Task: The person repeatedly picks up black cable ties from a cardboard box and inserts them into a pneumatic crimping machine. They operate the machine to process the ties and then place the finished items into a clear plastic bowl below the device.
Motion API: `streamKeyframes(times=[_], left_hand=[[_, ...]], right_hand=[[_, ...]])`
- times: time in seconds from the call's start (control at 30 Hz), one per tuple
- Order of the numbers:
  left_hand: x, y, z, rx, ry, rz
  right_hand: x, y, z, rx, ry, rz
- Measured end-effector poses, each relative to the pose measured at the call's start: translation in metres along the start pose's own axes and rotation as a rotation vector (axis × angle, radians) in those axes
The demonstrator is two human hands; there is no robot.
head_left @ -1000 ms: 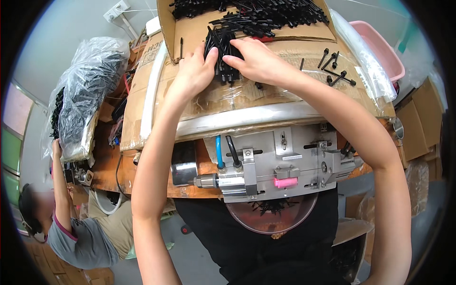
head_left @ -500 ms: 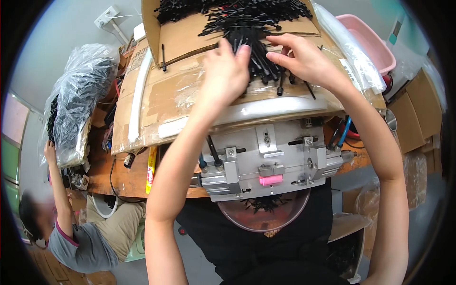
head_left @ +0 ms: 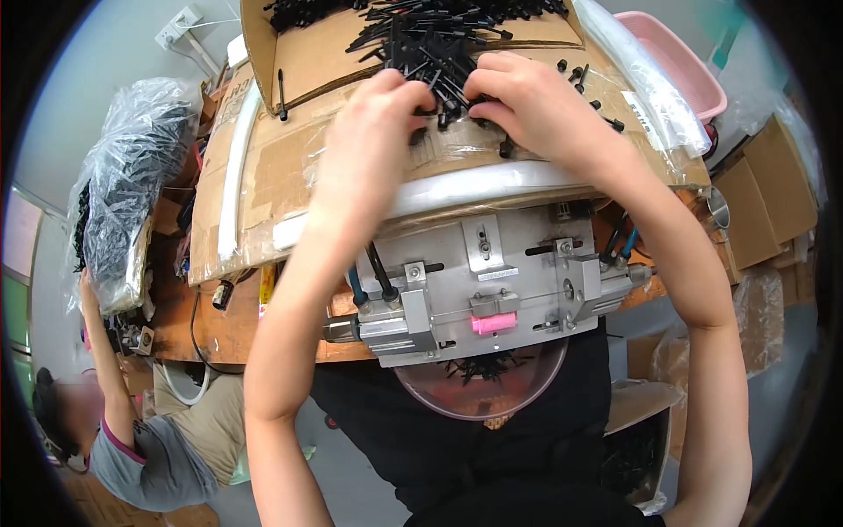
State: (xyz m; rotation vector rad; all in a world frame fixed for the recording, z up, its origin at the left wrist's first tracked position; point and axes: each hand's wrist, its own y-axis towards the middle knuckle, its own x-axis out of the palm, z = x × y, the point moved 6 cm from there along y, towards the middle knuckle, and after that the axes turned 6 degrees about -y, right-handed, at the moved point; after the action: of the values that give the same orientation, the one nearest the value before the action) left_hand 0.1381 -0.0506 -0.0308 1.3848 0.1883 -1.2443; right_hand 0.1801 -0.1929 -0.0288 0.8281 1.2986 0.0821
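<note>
A pile of thin black plastic rods with thick heads (head_left: 430,57) spills from an open cardboard box onto a taped cardboard sheet (head_left: 290,167). My left hand (head_left: 373,119), slightly blurred, curls its fingers round rods at the pile's left near edge. On the other side my right hand (head_left: 527,97) is closed too, thumb and fingers on rods at the pile's right edge. How many rods each hand holds is hidden. Several loose rods (head_left: 608,116) lie right of my right hand, and a single rod (head_left: 282,95) lies farther left.
Below the cardboard stands a metal fixture (head_left: 457,307) with a pink block (head_left: 493,324) at its middle. A clear bowl (head_left: 527,400) with black rods sits under its front edge. A co-worker (head_left: 158,448) reaches toward a plastic-wrapped bundle (head_left: 145,176) at left. A pink basin (head_left: 676,61) stands far right.
My fingers have closed at the pile, and both hands have shifted slightly left. The rods that stretched toward me are now bunched farther back, with several scattered to the right.
</note>
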Motion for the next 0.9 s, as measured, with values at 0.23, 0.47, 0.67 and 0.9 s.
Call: streamKeyframes(times=[0.23, 0.47, 0.67, 0.9], left_hand=[[-0.044, -0.010, -0.029, -0.160, -0.330, -0.384], [-0.059, -0.002, -0.052, -0.313, -0.577, -0.341], [-0.053, 0.007, -0.057, -0.275, -0.616, -0.260], [-0.041, 0.018, -0.041, -0.114, -0.363, 0.024]], right_hand=[[-0.014, -0.013, 0.011, -0.080, 0.150, -0.199], [-0.010, -0.003, 0.011, -0.022, 0.048, -0.160], [-0.006, 0.008, 0.024, 0.126, 0.001, -0.136], [0.006, 0.010, 0.067, 0.513, 0.250, -0.175]])
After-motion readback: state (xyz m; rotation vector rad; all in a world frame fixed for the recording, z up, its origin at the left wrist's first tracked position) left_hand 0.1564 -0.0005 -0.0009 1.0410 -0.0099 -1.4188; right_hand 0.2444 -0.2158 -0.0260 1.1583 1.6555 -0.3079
